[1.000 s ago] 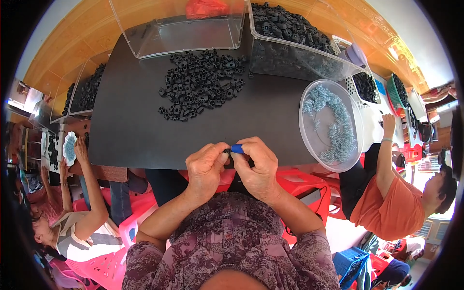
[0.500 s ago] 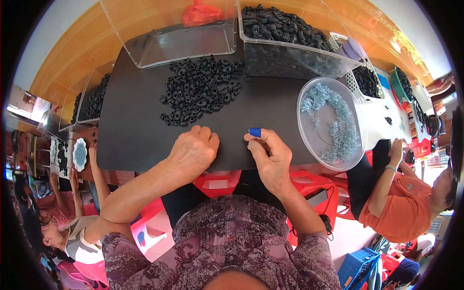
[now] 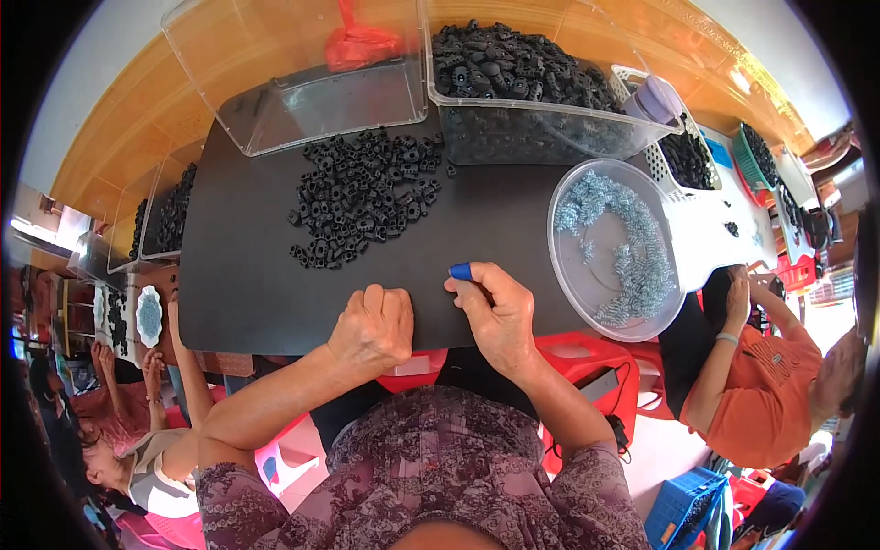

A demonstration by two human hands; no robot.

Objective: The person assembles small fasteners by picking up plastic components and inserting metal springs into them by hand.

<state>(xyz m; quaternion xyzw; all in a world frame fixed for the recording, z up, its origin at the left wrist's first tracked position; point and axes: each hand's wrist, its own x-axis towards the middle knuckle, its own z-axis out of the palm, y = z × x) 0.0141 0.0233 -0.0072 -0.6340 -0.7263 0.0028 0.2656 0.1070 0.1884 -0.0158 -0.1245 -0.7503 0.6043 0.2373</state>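
My left hand (image 3: 374,325) is curled into a fist above the near edge of the dark table (image 3: 243,284); anything inside it is hidden. To its right, my right hand (image 3: 502,316) pinches thumb against forefinger, which wears a blue finger cover (image 3: 461,271). Whatever sits in that pinch is too small to make out. Beyond the left hand lies a loose heap of small black plastic parts (image 3: 362,197). Right of my right hand stands a round clear tub (image 3: 570,280) holding many small pale-blue coil springs (image 3: 637,257).
Along the far side stand a clear bin (image 3: 335,115) and another bin (image 3: 541,133) full of black parts. A white basket (image 3: 662,170) holds more. A co-worker in an orange shirt (image 3: 756,399) sits at right; other people (image 3: 137,449) work at left. Red stools (image 3: 587,362) are below the table.
The whole view has shifted, so the table and its things appear lower and slightly left. Both hands keep a similar pose; the left fist has turned a little.
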